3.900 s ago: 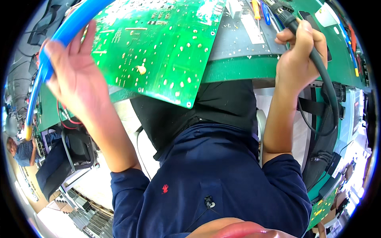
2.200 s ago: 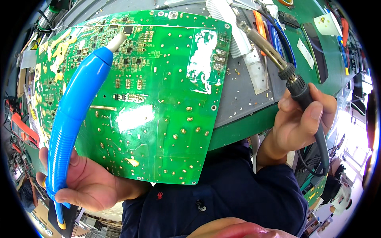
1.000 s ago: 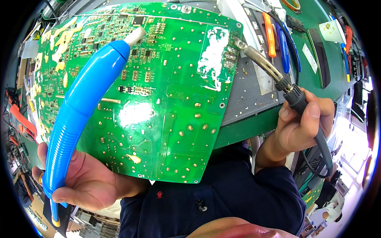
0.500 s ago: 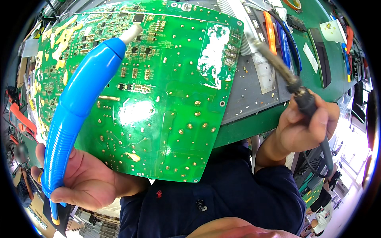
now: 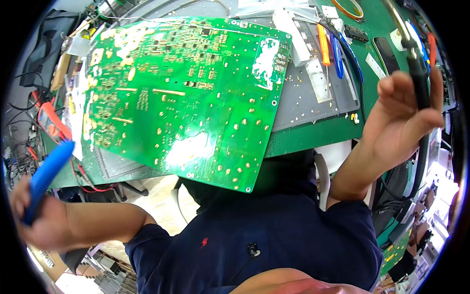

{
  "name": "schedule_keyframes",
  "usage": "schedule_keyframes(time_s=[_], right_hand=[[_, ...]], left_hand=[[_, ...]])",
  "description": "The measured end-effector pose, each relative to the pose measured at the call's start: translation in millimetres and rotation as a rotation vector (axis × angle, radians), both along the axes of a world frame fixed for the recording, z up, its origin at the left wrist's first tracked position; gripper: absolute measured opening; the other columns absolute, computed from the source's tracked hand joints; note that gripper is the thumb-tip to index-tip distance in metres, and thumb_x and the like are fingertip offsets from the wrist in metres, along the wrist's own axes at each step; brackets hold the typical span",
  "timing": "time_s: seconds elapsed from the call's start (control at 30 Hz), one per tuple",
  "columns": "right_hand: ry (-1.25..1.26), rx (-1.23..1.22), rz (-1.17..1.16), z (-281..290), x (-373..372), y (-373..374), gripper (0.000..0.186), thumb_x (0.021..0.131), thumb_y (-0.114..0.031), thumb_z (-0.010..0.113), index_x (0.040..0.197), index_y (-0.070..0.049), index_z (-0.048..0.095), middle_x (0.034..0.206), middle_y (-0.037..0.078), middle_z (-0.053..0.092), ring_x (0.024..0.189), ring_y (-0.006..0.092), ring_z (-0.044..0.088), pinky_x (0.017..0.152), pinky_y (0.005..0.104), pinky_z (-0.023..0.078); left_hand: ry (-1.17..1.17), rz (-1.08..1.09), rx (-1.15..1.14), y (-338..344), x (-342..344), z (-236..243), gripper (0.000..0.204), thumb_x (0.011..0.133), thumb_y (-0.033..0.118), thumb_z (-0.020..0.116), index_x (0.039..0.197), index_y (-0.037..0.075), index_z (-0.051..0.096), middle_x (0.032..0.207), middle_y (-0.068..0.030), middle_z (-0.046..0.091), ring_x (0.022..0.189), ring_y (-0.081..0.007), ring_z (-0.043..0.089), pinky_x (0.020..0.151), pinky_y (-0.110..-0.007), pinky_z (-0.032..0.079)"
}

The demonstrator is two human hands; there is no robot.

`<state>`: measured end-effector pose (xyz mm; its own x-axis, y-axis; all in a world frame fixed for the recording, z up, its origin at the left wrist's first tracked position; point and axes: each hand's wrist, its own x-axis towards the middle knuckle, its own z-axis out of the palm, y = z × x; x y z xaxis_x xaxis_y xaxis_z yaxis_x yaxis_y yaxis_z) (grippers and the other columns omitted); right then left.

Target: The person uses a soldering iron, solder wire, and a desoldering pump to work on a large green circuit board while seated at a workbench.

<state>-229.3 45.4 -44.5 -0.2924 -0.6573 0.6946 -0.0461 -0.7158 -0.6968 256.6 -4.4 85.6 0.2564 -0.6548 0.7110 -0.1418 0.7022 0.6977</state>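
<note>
My left hand (image 5: 41,218), blurred at the lower left, grips a blue curved hose tool (image 5: 51,171), held left of the board and away from it. My right hand (image 5: 396,117) holds the dark handle of a soldering iron (image 5: 418,73) loosely between thumb and fingers at the upper right; the iron's tip runs off toward the top edge. Between my hands lies a large green circuit board (image 5: 205,108) on a grey mat (image 5: 293,117), with white and yellowish blobs, small components and solder joints, its near edge overhanging the bench front (image 5: 318,139).
A red multimeter (image 5: 51,117) with leads sits at the left. Behind the board's right side lie an orange screwdriver (image 5: 323,46), blue-handled tools (image 5: 337,61), a white ribbed piece (image 5: 289,39), a phone (image 5: 386,54) and a tape roll (image 5: 350,7). A chair arm (image 5: 323,176) is below the bench.
Both hands have moved outward from the board: the blue tool down and left, the soldering iron up and right. More of the board's left side shows, and the view has shifted.
</note>
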Motion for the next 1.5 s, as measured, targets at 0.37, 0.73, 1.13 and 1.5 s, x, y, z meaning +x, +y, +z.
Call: schedule_keyframes(time_s=[0.37,0.73,1.13,1.5], right_hand=[[-0.239,0.089,0.111,64.1,85.7,-27.5,0.05,0.097,-0.042,0.036,0.118,0.003,0.045,0.103,0.025,0.061,0.093,0.0286,0.06,0.079,0.0341,0.049],[-0.143,0.307,0.593,29.9,97.9,14.9,0.046,0.099,-0.045,0.022,0.098,-0.002,0.039,0.116,0.043,0.047,0.11,0.0482,0.053,0.093,0.0527,0.044],[0.041,0.202,0.582,20.1,106.0,13.7,0.032,0.101,-0.038,0.017,0.098,-0.012,0.035,0.112,0.033,0.052,0.096,0.0301,0.053,0.093,0.0451,0.036],[-0.026,0.182,0.466,22.8,127.3,16.3,0.027,0.1,-0.041,0.023,0.09,-0.016,0.031,0.087,0.017,0.051,0.085,0.027,0.044,0.082,0.043,0.036]], left_hand=[[-1.344,-0.144,0.287,7.8,-158.6,-49.7,0.021,0.074,0.006,0.068,0.091,0.007,0.056,0.063,-0.0091,0.056,0.053,-0.0203,0.058,0.05,-0.034,0.043],[-1.482,-0.189,0.087,31.9,-202.0,-64.5,0.013,0.074,0.016,0.058,0.081,0.006,0.051,0.05,-0.007,0.054,0.043,-0.0256,0.058,0.037,-0.038,0.043],[-1.379,-0.226,-0.067,37.0,-209.3,-75.5,0.01,0.068,0.019,0.06,0.066,0.009,0.057,0.049,-0.0039,0.053,0.041,-0.0203,0.056,0.037,-0.033,0.042],[-1.387,-0.222,-0.175,30.8,-208.9,-80.3,0.014,0.066,0.023,0.061,0.056,0.014,0.055,0.049,-0.0008,0.052,0.043,-0.0168,0.055,0.036,-0.031,0.039]])
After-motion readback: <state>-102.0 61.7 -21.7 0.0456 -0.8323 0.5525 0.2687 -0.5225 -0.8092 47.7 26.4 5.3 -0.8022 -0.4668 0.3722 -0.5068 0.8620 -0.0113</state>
